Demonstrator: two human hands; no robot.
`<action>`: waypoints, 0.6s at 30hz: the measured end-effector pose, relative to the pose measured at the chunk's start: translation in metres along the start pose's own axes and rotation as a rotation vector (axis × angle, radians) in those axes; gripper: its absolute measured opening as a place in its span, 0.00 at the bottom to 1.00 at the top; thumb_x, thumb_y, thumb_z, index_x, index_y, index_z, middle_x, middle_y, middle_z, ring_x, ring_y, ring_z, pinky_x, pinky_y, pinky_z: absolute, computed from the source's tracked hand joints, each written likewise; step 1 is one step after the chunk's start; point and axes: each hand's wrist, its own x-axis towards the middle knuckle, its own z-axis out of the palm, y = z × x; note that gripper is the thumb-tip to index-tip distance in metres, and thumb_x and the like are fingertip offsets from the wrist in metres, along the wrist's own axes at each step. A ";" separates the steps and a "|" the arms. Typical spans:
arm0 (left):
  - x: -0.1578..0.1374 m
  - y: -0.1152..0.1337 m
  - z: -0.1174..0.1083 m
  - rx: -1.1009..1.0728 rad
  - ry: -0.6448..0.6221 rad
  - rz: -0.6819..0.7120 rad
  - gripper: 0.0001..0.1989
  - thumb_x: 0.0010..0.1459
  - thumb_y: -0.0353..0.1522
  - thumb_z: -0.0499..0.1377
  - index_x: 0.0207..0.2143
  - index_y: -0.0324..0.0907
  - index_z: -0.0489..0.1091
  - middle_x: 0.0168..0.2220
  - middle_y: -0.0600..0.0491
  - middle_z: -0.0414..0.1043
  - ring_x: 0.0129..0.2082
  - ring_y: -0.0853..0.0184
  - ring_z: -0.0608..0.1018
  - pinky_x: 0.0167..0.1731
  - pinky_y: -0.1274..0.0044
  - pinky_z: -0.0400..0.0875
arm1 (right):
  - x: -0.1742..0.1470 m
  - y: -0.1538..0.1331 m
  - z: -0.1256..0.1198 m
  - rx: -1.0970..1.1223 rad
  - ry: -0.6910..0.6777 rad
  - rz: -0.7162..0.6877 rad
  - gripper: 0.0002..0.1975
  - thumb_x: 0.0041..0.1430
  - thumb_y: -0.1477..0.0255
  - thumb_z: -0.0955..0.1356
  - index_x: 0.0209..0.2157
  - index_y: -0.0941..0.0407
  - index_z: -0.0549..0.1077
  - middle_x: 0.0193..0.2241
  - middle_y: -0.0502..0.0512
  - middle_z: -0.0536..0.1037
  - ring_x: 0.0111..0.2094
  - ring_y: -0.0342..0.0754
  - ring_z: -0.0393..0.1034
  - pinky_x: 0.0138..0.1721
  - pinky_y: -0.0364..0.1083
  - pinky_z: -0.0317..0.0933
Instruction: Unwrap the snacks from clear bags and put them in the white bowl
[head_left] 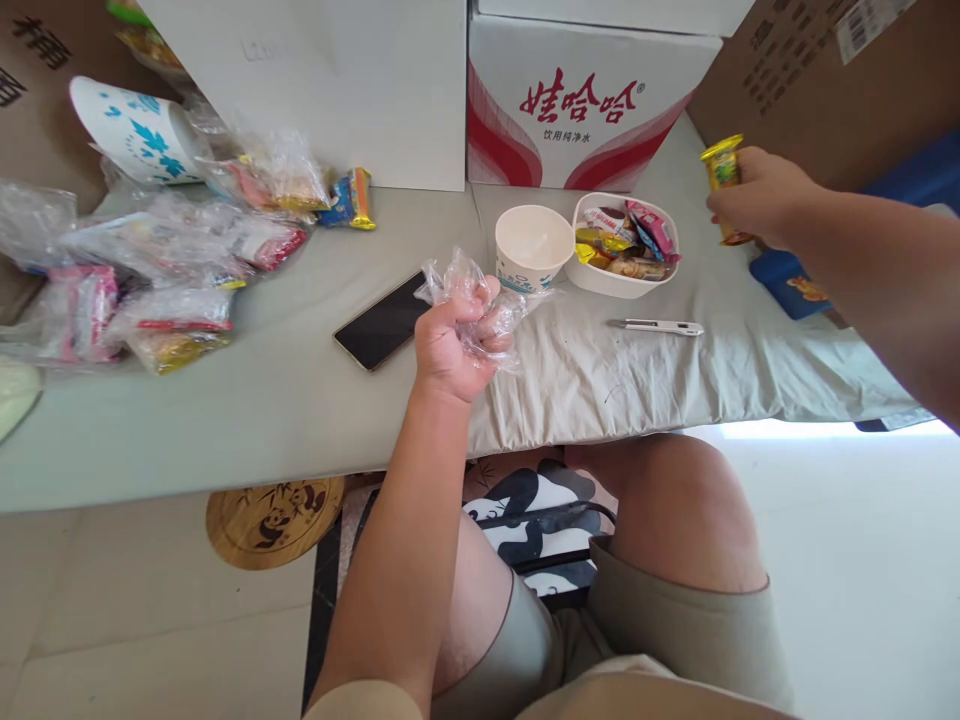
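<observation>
Crumpled clear plastic wrap (459,280) is bunched inside my closed left hand (459,345), just in front of a white paper cup (531,245) with blue leaf print. At the right, my right hand (769,198) grips a small yellow snack packet (723,185), held over the far right of the cloth. Between the hands stands a white oval tub (626,285) filled with several wrapped snacks (626,240). A white utility knife (660,327) lies below the tub. Partly behind my left hand, a black phone (382,322) rests on the cloth.
Plastic-wrapped snacks (165,260) pile up at the left, beside a tipped paper cup (139,135). A red-and-white box (585,100) and a plain white box (315,90) stand behind. A blue packet (787,282) lies under my right forearm. A brown carton (817,100) is at the right.
</observation>
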 end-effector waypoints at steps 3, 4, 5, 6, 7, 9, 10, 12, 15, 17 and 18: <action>0.001 0.000 0.000 0.001 0.019 -0.001 0.15 0.39 0.20 0.55 0.22 0.42 0.49 0.23 0.60 0.54 0.14 0.81 0.53 0.12 0.84 0.49 | 0.003 -0.011 0.008 0.097 -0.144 0.084 0.42 0.57 0.71 0.74 0.69 0.59 0.58 0.51 0.65 0.75 0.36 0.41 0.65 0.37 0.47 0.57; 0.001 0.000 0.001 0.004 0.028 -0.001 0.15 0.40 0.20 0.55 0.22 0.42 0.49 0.23 0.60 0.54 0.14 0.80 0.53 0.12 0.84 0.49 | 0.003 -0.016 0.010 0.100 -0.166 0.076 0.40 0.58 0.70 0.74 0.69 0.58 0.59 0.52 0.63 0.75 0.36 0.40 0.64 0.38 0.46 0.57; 0.002 0.000 0.001 0.007 0.038 0.000 0.15 0.40 0.20 0.55 0.22 0.42 0.49 0.23 0.60 0.54 0.14 0.80 0.53 0.12 0.84 0.49 | 0.002 -0.019 0.012 0.094 -0.185 0.079 0.35 0.59 0.69 0.72 0.66 0.59 0.64 0.51 0.63 0.76 0.35 0.40 0.63 0.39 0.47 0.56; 0.003 0.000 0.001 0.012 0.048 0.001 0.15 0.40 0.20 0.55 0.22 0.42 0.49 0.23 0.60 0.54 0.14 0.80 0.52 0.12 0.84 0.49 | 0.001 -0.022 0.014 0.079 -0.198 0.087 0.28 0.61 0.70 0.71 0.62 0.61 0.70 0.51 0.63 0.76 0.35 0.39 0.62 0.39 0.47 0.56; 0.004 0.000 0.001 0.017 0.057 0.002 0.15 0.40 0.21 0.55 0.22 0.42 0.49 0.23 0.60 0.53 0.14 0.80 0.52 0.13 0.83 0.49 | 0.000 -0.024 0.015 0.064 -0.207 0.091 0.22 0.62 0.72 0.69 0.57 0.62 0.74 0.49 0.63 0.77 0.34 0.39 0.61 0.39 0.47 0.55; 0.007 -0.002 0.002 0.031 0.067 -0.001 0.15 0.40 0.21 0.55 0.22 0.41 0.48 0.23 0.60 0.53 0.14 0.80 0.52 0.13 0.83 0.50 | -0.001 -0.025 0.016 0.064 -0.214 0.087 0.17 0.63 0.74 0.67 0.52 0.63 0.78 0.45 0.61 0.78 0.33 0.38 0.60 0.38 0.47 0.53; 0.008 -0.004 0.002 0.038 0.065 -0.006 0.15 0.39 0.20 0.54 0.21 0.41 0.48 0.23 0.60 0.53 0.14 0.80 0.52 0.13 0.83 0.50 | 0.000 -0.024 0.017 0.086 -0.214 0.076 0.16 0.63 0.74 0.68 0.51 0.63 0.78 0.44 0.60 0.78 0.32 0.38 0.59 0.37 0.47 0.53; 0.012 -0.007 0.004 0.046 0.048 -0.014 0.15 0.37 0.21 0.54 0.21 0.41 0.48 0.23 0.60 0.53 0.15 0.80 0.52 0.13 0.84 0.50 | 0.004 -0.019 0.020 0.159 -0.224 0.035 0.17 0.62 0.74 0.68 0.51 0.64 0.78 0.43 0.59 0.78 0.31 0.36 0.59 0.37 0.47 0.52; 0.017 -0.013 0.007 0.047 0.015 -0.025 0.15 0.35 0.21 0.53 0.20 0.41 0.47 0.22 0.60 0.52 0.14 0.80 0.52 0.13 0.84 0.50 | 0.015 -0.014 0.030 0.199 -0.273 -0.066 0.19 0.62 0.76 0.68 0.53 0.66 0.76 0.41 0.58 0.78 0.31 0.36 0.60 0.37 0.45 0.53; 0.020 -0.015 0.009 0.049 0.014 -0.029 0.15 0.34 0.21 0.53 0.20 0.41 0.47 0.22 0.60 0.52 0.14 0.80 0.52 0.13 0.85 0.50 | 0.024 -0.014 0.041 0.148 -0.286 -0.117 0.17 0.59 0.79 0.70 0.50 0.64 0.78 0.37 0.55 0.78 0.30 0.37 0.61 0.37 0.45 0.53; 0.021 -0.016 0.010 0.051 0.019 -0.031 0.15 0.33 0.21 0.53 0.20 0.41 0.47 0.23 0.60 0.51 0.14 0.80 0.52 0.13 0.85 0.50 | 0.028 -0.014 0.047 0.116 -0.285 -0.127 0.15 0.55 0.81 0.71 0.46 0.62 0.79 0.34 0.52 0.77 0.30 0.38 0.60 0.38 0.45 0.53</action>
